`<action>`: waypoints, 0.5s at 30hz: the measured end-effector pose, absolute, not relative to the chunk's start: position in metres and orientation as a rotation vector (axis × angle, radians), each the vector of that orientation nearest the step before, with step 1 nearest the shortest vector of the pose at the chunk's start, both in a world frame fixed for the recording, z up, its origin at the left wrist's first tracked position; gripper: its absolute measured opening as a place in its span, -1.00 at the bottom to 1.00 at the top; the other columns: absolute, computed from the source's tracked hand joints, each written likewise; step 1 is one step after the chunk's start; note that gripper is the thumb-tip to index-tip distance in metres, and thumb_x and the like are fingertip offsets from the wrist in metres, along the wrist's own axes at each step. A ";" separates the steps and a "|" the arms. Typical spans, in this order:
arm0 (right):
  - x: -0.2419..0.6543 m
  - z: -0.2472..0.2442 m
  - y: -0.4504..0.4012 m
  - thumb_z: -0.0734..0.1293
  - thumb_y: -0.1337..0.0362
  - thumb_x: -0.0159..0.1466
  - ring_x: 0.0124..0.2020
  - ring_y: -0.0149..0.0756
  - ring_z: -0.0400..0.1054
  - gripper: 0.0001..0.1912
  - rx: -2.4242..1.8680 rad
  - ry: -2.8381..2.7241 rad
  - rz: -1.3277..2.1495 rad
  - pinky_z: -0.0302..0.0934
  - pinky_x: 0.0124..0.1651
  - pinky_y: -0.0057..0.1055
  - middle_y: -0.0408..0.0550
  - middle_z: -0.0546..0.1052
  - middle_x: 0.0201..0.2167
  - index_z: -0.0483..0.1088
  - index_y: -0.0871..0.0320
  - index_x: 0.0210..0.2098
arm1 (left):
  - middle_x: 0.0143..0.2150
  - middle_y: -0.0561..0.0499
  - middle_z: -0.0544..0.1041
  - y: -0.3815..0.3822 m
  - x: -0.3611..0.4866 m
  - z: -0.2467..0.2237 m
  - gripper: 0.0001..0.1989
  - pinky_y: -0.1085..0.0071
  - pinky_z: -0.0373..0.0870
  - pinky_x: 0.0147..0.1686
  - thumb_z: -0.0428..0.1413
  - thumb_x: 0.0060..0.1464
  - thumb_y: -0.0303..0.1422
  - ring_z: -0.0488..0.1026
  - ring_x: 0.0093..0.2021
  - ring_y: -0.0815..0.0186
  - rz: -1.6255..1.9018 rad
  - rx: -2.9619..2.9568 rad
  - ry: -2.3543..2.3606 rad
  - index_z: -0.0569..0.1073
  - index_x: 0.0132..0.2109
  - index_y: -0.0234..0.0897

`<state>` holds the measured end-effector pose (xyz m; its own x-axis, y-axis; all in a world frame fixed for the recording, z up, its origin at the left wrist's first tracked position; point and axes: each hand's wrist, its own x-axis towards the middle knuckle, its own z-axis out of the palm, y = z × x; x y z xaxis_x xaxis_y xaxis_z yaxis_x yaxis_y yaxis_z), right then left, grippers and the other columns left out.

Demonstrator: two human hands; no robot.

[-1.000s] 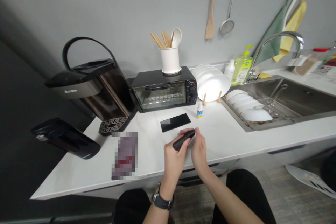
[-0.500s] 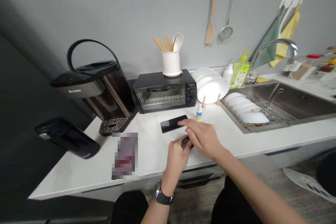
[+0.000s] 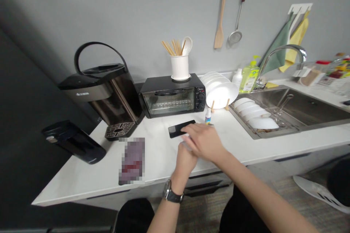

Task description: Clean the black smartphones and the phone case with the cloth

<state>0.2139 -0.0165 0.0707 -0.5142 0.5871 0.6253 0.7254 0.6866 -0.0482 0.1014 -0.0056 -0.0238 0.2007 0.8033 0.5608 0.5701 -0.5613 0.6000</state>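
Observation:
My left hand (image 3: 186, 162), with a black-strapped watch on the wrist, is closed low over the front of the counter. A thin pale grey thing (image 3: 187, 146) shows at its top, mostly covered, and its kind cannot be told. My right hand (image 3: 205, 140) lies across it from above, fingers stretched out to the left and the thumb beneath them. Just beyond the right fingertips a black phone-like slab (image 3: 176, 130) rests on the counter, partly hidden by them. Behind the right hand stands a small white-capped bottle (image 3: 208, 115), its base hidden.
A toaster oven (image 3: 172, 98) bears a white utensil holder (image 3: 180, 66). At left are a dark drink dispenser (image 3: 117, 98), a dark bottle (image 3: 73, 142) and a pixelated item (image 3: 132, 160). White plates (image 3: 222, 94), bowls (image 3: 264, 122) and a sink (image 3: 306, 105) are to the right.
My right hand has shifted slightly left and down over my left hand. The thing between them looked dark before; a pale grey surface shows there now. The view has moved slightly.

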 end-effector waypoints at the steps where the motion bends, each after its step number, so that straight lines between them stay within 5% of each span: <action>1: 0.219 0.071 -0.015 0.10 0.17 0.55 -0.32 -0.23 0.39 -0.58 -1.112 -2.214 -0.283 0.06 -0.26 -0.28 -0.04 0.56 -0.37 0.49 0.18 -0.27 | -0.44 -0.08 0.59 -0.005 0.101 -0.024 -0.83 0.38 0.39 -0.39 0.06 0.13 -0.56 0.54 -0.40 0.19 1.299 2.220 1.307 0.48 -0.35 -0.26; 4: 0.220 0.066 -0.017 0.10 0.22 0.53 -0.37 -0.23 0.34 -0.53 -1.149 -2.181 -0.359 0.02 -0.27 -0.26 -0.06 0.50 -0.47 0.42 0.15 -0.45 | -0.48 -0.04 0.55 -0.003 0.101 -0.028 -0.82 0.37 0.37 -0.43 0.04 0.09 -0.57 0.52 -0.44 0.19 1.318 2.213 1.341 0.44 -0.40 -0.23; 8: 0.214 0.061 -0.022 0.12 0.19 0.53 -0.36 -0.22 0.33 -0.55 -0.922 -2.283 -0.468 0.01 -0.27 -0.25 -0.05 0.51 -0.43 0.44 0.15 -0.42 | -0.47 -0.07 0.55 -0.004 0.102 -0.032 -0.80 0.37 0.34 -0.48 0.01 0.08 -0.58 0.50 -0.48 0.20 1.327 2.201 1.358 0.41 -0.42 -0.24; 11: 0.218 0.060 -0.021 0.05 0.25 0.54 -0.44 -0.26 0.29 -0.48 -1.139 -2.088 -0.370 -0.01 -0.32 -0.27 -0.07 0.47 -0.51 0.41 0.14 -0.47 | -0.48 -0.04 0.56 -0.005 0.103 -0.029 -0.81 0.39 0.39 -0.43 0.05 0.09 -0.56 0.51 -0.47 0.24 1.302 2.216 1.313 0.42 -0.44 -0.24; 15: 0.220 0.059 -0.023 0.05 0.29 0.52 -0.32 -0.21 0.36 -0.53 -1.157 -2.008 -0.319 0.07 -0.17 -0.27 -0.01 0.54 -0.43 0.45 0.16 -0.41 | -0.54 -0.03 0.54 -0.006 0.099 -0.024 -0.83 0.41 0.39 -0.46 0.09 0.03 -0.56 0.49 -0.50 0.25 1.299 2.195 1.311 0.43 -0.47 -0.24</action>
